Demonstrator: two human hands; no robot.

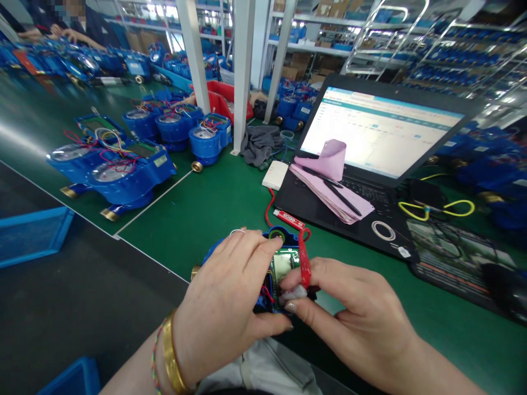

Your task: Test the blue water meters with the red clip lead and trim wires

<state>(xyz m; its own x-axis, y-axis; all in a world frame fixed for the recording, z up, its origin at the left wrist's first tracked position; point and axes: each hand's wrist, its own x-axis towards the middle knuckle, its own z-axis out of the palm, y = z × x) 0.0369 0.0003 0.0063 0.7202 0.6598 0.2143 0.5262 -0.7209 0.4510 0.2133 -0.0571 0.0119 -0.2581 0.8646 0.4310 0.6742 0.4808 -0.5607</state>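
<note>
A blue water meter (pixel 284 237) with an exposed green circuit board (pixel 285 264) rests on the green mat at the near edge. My left hand (pixel 228 307) wraps over the meter's left side, fingers curled on it, a ring and gold bangle showing. My right hand (pixel 354 315) pinches a red clip lead (pixel 305 263) against the board; its red wire runs back toward the laptop. Most of the meter body is hidden under both hands.
An open laptop (pixel 373 137) stands right of centre with pink papers (pixel 329 189) and a pen on its keyboard. Several blue meters (pixel 119 170) with loose wires sit at the left. White posts (pixel 242 77), a grey cloth (pixel 259 144), yellow cable (pixel 436 211), another person (pixel 69 24) far left.
</note>
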